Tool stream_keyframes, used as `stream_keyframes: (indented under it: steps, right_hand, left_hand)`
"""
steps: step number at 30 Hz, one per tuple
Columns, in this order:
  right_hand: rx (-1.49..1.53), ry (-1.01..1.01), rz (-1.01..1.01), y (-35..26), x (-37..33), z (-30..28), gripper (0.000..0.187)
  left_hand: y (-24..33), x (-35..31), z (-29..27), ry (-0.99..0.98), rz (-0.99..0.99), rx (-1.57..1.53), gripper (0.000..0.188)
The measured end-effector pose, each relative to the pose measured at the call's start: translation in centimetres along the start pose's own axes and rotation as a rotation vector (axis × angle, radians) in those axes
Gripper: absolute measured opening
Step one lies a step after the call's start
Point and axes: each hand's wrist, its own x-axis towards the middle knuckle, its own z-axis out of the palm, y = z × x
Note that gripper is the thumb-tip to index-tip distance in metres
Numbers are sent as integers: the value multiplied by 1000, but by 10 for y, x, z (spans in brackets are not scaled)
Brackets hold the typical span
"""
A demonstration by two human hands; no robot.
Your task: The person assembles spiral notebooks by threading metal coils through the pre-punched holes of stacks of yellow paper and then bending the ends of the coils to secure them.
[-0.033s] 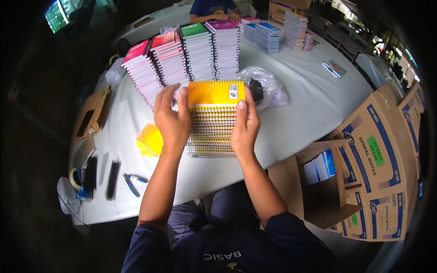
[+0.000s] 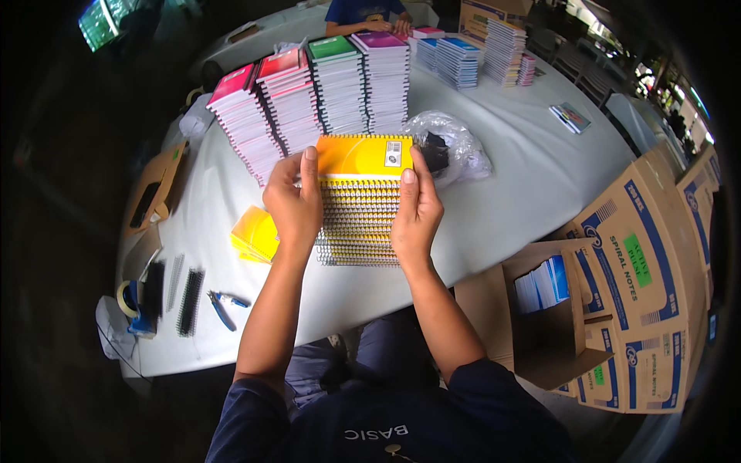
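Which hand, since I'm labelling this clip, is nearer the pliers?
Left. The left hand is beyond the pliers, to their right; the right hand, across the yellow notebook stack, is farther right.

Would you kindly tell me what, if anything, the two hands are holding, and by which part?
The top yellow spiral notebook, by its side edges: the left hand at its left, the right hand at its right.

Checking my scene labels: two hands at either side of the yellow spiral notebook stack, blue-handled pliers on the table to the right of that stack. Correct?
Wrong side for the pliers: in the head view, the blue-handled pliers lie on the table to the left of the yellow spiral notebook stack. The rest stands.
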Motion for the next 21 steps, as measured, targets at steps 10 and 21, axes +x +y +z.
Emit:
stream_keyframes:
  steps: [10, 21]
  right_hand:
    - [-106, 28, -164, 11, 1, -12, 22]
    - [468, -773, 795, -6, -115, -35, 46]
  left_hand:
    - [-39, 4, -22, 199, -108, -233, 19]
    - [-83, -86, -141, -491, 179, 675, 32]
